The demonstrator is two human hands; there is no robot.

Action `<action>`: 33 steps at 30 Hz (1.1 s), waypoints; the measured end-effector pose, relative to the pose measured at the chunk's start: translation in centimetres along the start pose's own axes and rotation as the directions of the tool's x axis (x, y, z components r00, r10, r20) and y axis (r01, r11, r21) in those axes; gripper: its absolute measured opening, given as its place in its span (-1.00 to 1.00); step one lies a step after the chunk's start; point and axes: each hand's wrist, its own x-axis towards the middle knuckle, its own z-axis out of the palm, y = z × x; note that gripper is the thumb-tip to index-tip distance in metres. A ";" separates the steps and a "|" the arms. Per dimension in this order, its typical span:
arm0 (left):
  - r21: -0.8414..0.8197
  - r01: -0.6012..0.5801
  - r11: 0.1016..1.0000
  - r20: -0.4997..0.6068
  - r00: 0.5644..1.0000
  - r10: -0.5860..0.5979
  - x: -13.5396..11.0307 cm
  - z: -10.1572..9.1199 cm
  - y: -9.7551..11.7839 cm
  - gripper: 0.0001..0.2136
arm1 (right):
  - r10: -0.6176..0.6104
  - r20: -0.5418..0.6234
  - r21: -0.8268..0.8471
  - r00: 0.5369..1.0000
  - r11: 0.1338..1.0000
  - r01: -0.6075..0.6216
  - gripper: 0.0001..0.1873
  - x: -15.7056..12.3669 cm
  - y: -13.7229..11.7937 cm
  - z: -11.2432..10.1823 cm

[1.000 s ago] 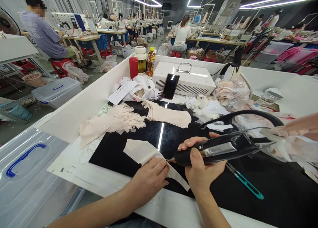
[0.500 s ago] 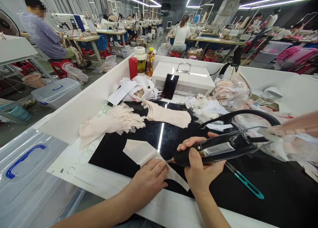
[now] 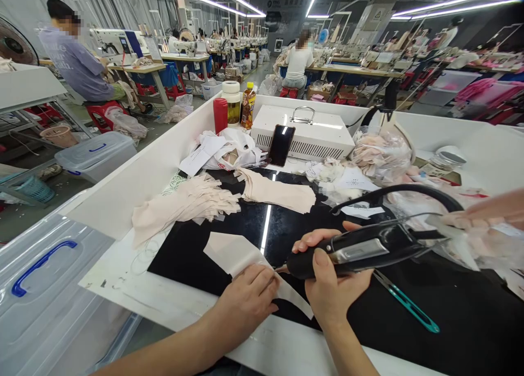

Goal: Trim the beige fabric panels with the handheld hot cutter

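Observation:
My right hand (image 3: pixel 335 280) is wrapped round a black hand-held tool (image 3: pixel 368 248) with a silver panel, a looped handle and a narrow metal tip. That tip points left and meets the edge of a pale fabric piece (image 3: pixel 229 251), close to my left fingers. With its fingers curled and pressed together, my left hand (image 3: pixel 249 297) grips the middle of this piece on the black board (image 3: pixel 192 256). One pointed end of the fabric stretches toward my right wrist. Teal tweezers (image 3: pixel 409 305) lie right of my right hand. My left fingertips are partly hidden.
Two stacks of pale fabric pieces (image 3: pixel 184 204) lie farther back on the board. Behind stand a white vented box (image 3: pixel 303 130), a phone (image 3: pixel 281 145), a red cup (image 3: pixel 220 115) and a bottle (image 3: pixel 248 106). Plastic bags (image 3: pixel 382 152) crowd the right; white walls edge the table.
The whole view has shifted slightly right and down. Both hands, the tool and the fabric keep nearly the same places relative to one another.

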 end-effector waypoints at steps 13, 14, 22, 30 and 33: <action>0.048 -0.039 0.998 -0.013 0.999 0.039 -0.1 0.3 -0.1 -0.64 | 0.036 -0.043 -0.043 0.998 0.998 -0.038 -0.51 0.0 -0.7 -0.5; 0.047 -0.036 0.998 -0.007 0.999 0.036 -0.1 0.3 -0.1 -0.64 | 0.039 -0.039 -0.044 0.998 0.998 -0.040 -0.51 0.0 -0.6 -0.6; 0.035 -0.054 0.998 -0.010 0.998 0.054 0.2 0.0 -0.1 -0.64 | 0.026 -0.043 -0.040 0.999 0.999 -0.028 -0.52 0.2 -0.6 -0.5; 0.036 -0.053 0.998 -0.040 0.998 0.055 0.4 -0.1 0.0 -0.67 | 0.035 -0.012 -0.027 0.999 0.999 -0.035 -0.52 -0.1 -0.4 -0.5; 0.028 -0.035 0.999 -0.029 0.999 0.035 0.2 0.1 0.0 -0.68 | 0.029 -0.012 -0.023 1.000 0.999 -0.029 -0.51 -0.2 -0.3 -0.5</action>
